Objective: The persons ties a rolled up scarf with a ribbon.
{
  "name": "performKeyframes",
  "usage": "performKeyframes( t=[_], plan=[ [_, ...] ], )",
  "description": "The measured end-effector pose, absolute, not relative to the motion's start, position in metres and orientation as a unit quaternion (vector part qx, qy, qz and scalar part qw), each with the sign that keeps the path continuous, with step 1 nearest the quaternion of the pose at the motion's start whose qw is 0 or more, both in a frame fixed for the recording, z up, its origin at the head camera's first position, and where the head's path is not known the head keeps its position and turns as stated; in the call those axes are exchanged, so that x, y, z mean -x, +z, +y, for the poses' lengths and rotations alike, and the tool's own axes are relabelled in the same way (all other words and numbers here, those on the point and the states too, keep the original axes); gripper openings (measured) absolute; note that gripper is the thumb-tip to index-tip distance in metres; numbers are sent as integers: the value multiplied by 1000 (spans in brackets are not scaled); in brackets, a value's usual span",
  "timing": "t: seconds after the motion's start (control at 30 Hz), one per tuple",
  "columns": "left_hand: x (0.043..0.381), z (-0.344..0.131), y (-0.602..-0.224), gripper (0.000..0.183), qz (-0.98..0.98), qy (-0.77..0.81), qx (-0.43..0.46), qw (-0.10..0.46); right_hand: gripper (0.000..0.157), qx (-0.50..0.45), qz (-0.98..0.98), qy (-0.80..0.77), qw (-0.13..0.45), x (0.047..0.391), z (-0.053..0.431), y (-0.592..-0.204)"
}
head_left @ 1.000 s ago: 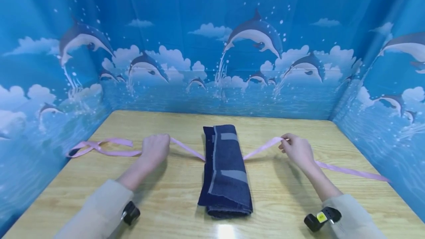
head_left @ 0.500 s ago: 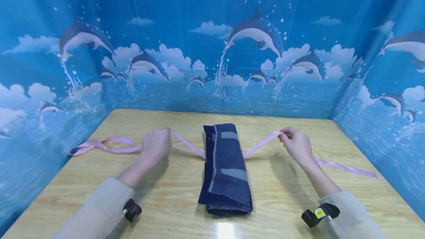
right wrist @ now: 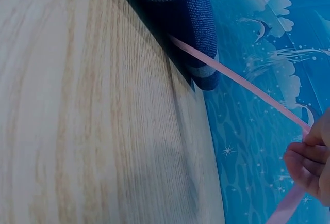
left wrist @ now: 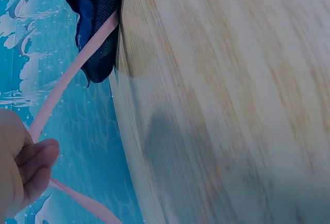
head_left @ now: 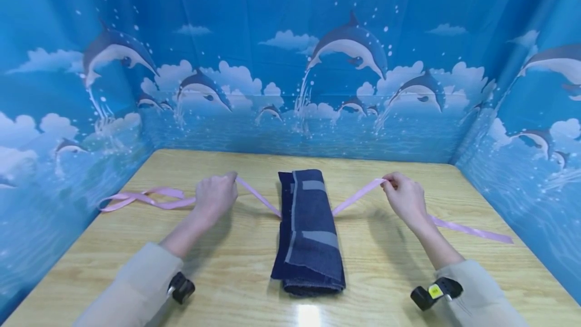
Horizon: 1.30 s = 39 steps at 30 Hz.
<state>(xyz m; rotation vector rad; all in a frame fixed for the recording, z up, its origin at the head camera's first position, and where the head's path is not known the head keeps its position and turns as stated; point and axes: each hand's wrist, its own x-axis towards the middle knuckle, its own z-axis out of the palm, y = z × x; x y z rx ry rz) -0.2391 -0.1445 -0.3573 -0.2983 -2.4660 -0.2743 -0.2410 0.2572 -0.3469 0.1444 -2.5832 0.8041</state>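
A rolled bundle of dark blue denim cloth (head_left: 313,231) with pale stripes lies lengthwise in the middle of the table. Beneath it passes a pink ribbon (head_left: 356,198), which comes out on both sides and slants up to the hands. On the left, my left hand (head_left: 215,196) grips the ribbon with curled fingers, raised over the tabletop. My right hand (head_left: 405,197) pinches the other side between thumb and fingers. Both wrist views show the ribbon stretched straight from the cloth to each hand. Where it runs under the bundle, the ribbon is hidden.
The ribbon's left tail lies looped at the left of the wooden table (head_left: 245,276); its right tail trails toward the right edge. A blue curtain (head_left: 254,130) printed with dolphins surrounds the table's back and sides. Each sleeve cuff carries a small black camera.
Both hands have risen slightly, pulling the ribbon's two sides up more steeply. The right tail's end has slid inward toward the right hand. The cloth bundle stays in place.
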Motion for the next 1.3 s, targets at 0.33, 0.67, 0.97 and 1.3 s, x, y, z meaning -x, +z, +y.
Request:
performKeyframes(
  t=[0.33, 0.67, 0.97, 1.3],
  plan=[
    [239, -143, -357, 12, -928, -127, 142, 319, 17, -57, -926, 273, 254, 241, 258, -345],
    [238, -137, -355, 6, -909, -159, 157, 352, 19, -52, -927, 280, 246, 239, 258, -343],
    [237, -130, -351, 18, -902, -220, 160, 335, 19, -63, -918, 276, 277, 240, 255, -339],
    [238, -118, -343, 22, -894, -265, 169, 320, 19, -82, -906, 284, 304, 239, 254, -335]
  ],
)
